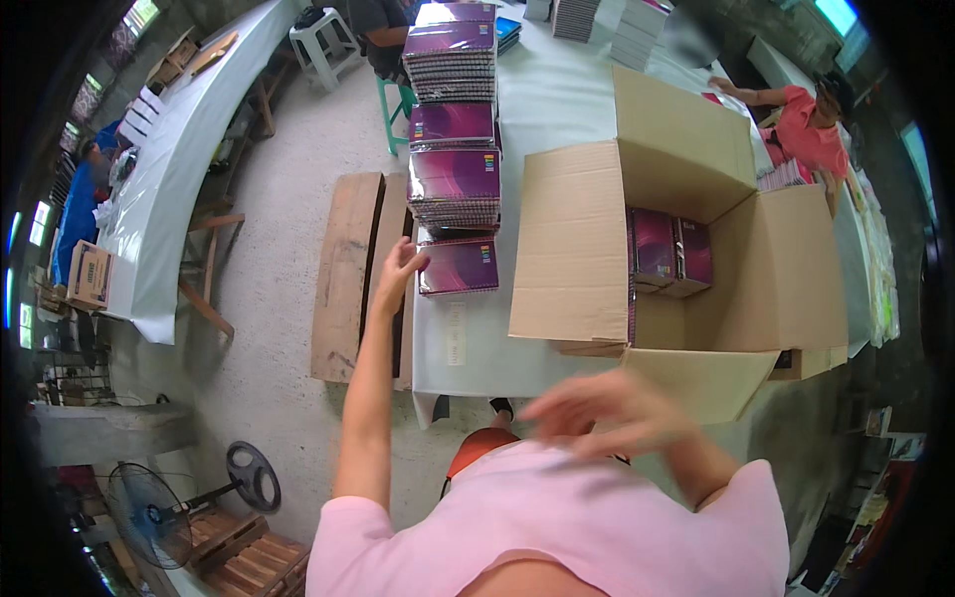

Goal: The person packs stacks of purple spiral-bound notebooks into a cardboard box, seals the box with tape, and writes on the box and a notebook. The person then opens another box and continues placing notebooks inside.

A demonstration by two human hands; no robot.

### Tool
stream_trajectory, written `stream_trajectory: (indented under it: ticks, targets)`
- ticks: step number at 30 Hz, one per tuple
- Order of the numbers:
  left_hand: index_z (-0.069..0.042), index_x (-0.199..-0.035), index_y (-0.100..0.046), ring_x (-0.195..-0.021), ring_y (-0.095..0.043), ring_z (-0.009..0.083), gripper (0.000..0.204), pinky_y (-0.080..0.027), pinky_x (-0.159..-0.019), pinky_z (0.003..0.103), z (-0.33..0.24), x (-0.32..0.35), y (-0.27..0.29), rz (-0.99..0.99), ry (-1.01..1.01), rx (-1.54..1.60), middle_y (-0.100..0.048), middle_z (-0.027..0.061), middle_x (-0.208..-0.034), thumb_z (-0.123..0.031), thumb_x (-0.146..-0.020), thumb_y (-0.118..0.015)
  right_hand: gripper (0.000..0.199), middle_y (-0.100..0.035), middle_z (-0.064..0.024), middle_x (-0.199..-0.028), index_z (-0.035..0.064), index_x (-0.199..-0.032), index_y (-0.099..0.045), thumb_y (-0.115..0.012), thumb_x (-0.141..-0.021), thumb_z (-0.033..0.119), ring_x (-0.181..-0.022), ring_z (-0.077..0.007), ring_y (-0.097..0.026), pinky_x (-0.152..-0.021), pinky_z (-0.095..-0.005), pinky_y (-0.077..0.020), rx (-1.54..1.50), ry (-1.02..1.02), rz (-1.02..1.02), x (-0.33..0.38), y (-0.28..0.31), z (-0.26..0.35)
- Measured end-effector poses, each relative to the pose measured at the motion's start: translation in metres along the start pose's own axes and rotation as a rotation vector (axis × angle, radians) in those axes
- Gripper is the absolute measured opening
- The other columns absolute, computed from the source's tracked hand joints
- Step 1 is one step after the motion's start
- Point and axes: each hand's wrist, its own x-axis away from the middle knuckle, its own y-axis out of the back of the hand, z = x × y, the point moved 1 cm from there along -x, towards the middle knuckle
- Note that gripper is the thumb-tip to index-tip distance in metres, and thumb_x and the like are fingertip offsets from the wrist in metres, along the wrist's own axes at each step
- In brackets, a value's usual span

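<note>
A low pile of purple spiral notebooks (458, 267) lies near the front left of the table. My left hand (401, 267) is at its left edge, fingers stretched out and thumb apart; whether it touches the covers I cannot tell. Behind this pile stand more notebook stacks, one of medium height (454, 177) and a taller one (451, 40) farther back. My right hand (607, 410), blurred by motion, hovers before my chest with fingers spread and nothing visible in it. To the right, an open cardboard box (567, 244) holds purple notebooks (654, 247) against its left and far walls.
White sheeting covers the table (477, 368). A wooden bench (343, 279) stands along its left side. Two people (811, 129) (383, 35) are at the far right and far left of the table. A fan (149, 512) and wooden pallet (249, 557) stand lower left.
</note>
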Motion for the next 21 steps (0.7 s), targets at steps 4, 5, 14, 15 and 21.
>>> stream_trajectory:
  ticks: [4, 5, 14, 15, 21]
  targets:
    - [-0.005, -0.141, -0.028, -0.117, -0.045, 0.0232, 0.079, -0.031, -0.100, 0.035, 0.022, -0.016, -0.016, 0.175, 0.222, 0.303, -0.042, 0.0112, -0.134, -0.039, -0.079, -0.062, 0.063, -0.050, -0.0128, -0.124, -0.0006, -0.135, -0.035, -0.060, -0.089, 0.034, -0.110, -0.0211, -0.053, -0.086, -0.0306, -0.0457, -0.222, -0.493, -0.574, -0.086, -0.056, -0.166]
    - [-0.007, -0.142, -0.029, -0.118, -0.043, 0.0232, 0.080, -0.031, -0.099, 0.037, 0.018, -0.006, -0.027, 0.105, 0.214, 0.261, -0.040, 0.0112, -0.135, -0.040, -0.077, -0.062, 0.065, -0.050, -0.0123, -0.123, -0.0007, -0.135, -0.035, -0.062, -0.087, 0.036, -0.110, -0.0217, -0.052, -0.088, -0.0321, -0.0445, -0.294, -0.446, -0.780, -0.106, -0.048, -0.185]
    - [-0.002, -0.125, -0.038, -0.113, -0.043, 0.0248, 0.068, -0.035, -0.096, 0.037, 0.030, 0.081, -0.050, 0.120, 0.033, -0.018, -0.044, 0.0132, -0.118, -0.053, -0.085, -0.055, 0.057, -0.059, -0.0095, -0.111, 0.0054, -0.122, -0.048, -0.069, -0.080, 0.039, -0.100, -0.0224, -0.059, -0.088, -0.0378, -0.0469, -0.507, 0.113, -1.079, -0.176, 0.008, -0.252]
    - [-0.002, -0.126, -0.036, -0.110, -0.044, 0.0238, 0.068, -0.036, -0.094, 0.036, 0.034, 0.095, -0.053, 0.065, -0.048, -0.013, -0.045, 0.0125, -0.116, -0.054, -0.086, -0.054, 0.055, -0.060, -0.0092, -0.110, 0.0061, -0.122, -0.049, -0.068, -0.081, 0.038, -0.098, -0.0228, -0.060, -0.087, -0.0384, -0.0480, -0.661, 0.125, -0.959, -0.168, 0.014, -0.254]
    - [0.000, -0.124, -0.043, -0.099, -0.047, 0.0230, 0.067, -0.039, -0.087, 0.035, -0.015, 0.181, -0.036, -0.139, -0.001, -0.080, -0.048, 0.0104, -0.100, -0.058, -0.091, -0.040, 0.058, -0.060, -0.0112, -0.114, 0.0072, -0.122, -0.052, -0.062, -0.080, 0.046, -0.102, -0.0251, -0.060, -0.090, -0.0411, -0.0493, -1.239, 0.002, -0.330, -0.124, -0.029, -0.272]
